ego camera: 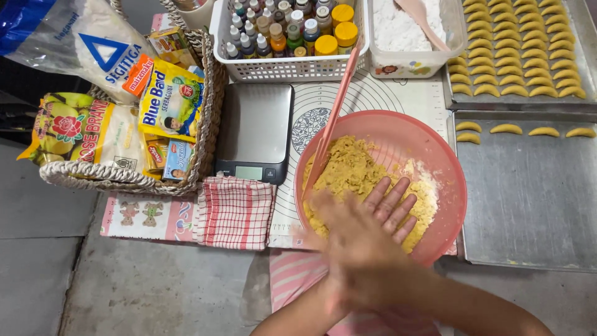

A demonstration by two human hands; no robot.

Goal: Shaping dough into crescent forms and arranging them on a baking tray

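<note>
- Head view: left hand (348, 249) and right hand (388, 208) pressed palm to palm, fingers flat, over the pink bowl (451, 186).
- Whether they hold anything, I cannot tell.
- Yellow dough (351, 168) lies inside the bowl, pink spatula (333, 121) leaning there.

A rough grey concrete floor (155, 292) spreads below and left of the hands, evenly lit, without hard shadows.

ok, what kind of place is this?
Likely a home baking setup on a floor: a pink bowl of yellow dough, metal trays of crescent-shaped cookies, and a kitchen scale.
</note>
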